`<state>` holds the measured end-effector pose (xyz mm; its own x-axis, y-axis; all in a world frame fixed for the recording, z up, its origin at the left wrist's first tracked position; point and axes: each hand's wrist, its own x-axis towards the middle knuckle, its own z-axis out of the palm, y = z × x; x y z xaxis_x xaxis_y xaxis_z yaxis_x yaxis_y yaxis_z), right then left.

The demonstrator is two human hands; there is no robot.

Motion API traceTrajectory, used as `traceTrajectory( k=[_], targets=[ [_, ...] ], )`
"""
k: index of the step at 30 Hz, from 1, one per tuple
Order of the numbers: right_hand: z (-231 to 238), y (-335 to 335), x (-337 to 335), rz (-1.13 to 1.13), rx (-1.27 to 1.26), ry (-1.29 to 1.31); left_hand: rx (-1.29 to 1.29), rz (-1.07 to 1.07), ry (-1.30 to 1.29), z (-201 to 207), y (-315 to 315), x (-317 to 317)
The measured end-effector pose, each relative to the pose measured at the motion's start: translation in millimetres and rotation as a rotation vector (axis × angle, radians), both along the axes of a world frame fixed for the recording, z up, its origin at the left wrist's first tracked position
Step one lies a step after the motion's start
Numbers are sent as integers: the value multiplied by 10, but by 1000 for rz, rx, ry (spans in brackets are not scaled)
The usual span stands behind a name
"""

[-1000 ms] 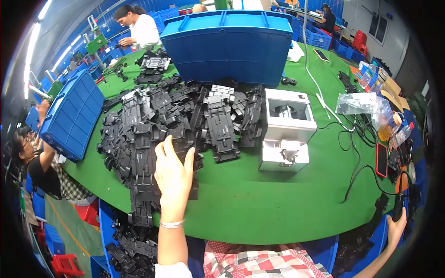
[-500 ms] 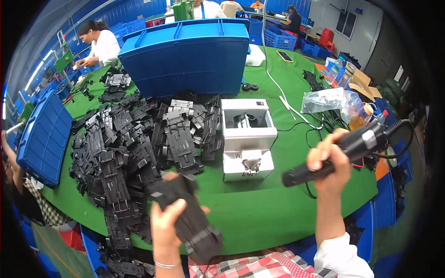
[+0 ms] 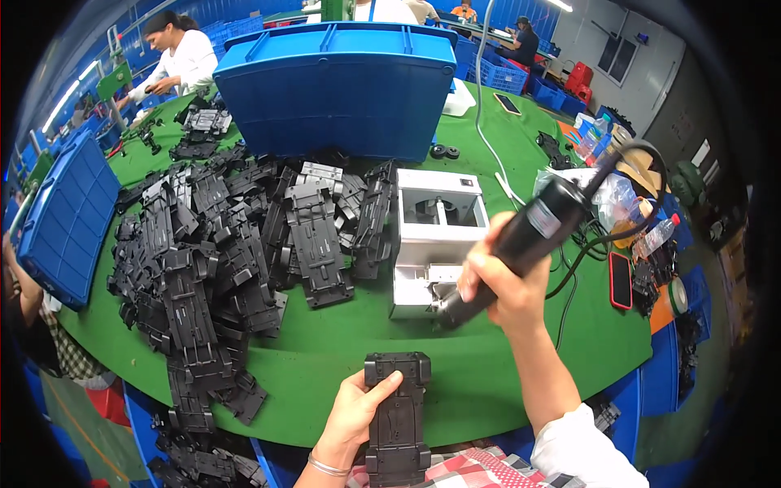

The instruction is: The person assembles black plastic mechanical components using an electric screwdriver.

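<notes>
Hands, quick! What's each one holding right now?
Left hand: closed on a black plastic part, thumb on top.
Right hand: closed around a black corded tool.

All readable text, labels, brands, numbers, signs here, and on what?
None readable.
Black corded tool: pale label, too blurred to read.
Black part in the left hand: any marks too small to read.
Black parts on the green table: pale marks, too small to read.

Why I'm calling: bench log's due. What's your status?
Left hand gripping black part. Right hand holding black corded tool, clear of part. Heap of parts leftward, white machine ahead.
</notes>
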<state>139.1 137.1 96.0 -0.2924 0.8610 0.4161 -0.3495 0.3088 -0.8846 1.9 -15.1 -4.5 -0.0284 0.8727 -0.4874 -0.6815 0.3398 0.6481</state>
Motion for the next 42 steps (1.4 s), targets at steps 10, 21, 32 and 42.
traceTrajectory(
  k=[10, 21, 32, 42],
  targets=[
    [-99, -478, 45, 148, -49, 157, -2, -43, 14, 8, 36, 34],
    [-113, -457, 192, 497, 98, -96, 71, -96, 52, -66, -21, 119],
    [11, 22, -105, -183, 183, -100, 70, -152, 60, -7, -25, 107],
    [-106, -510, -64, 176, -83, 180, 67, -171, 31, -6, -18, 62]
  ],
)
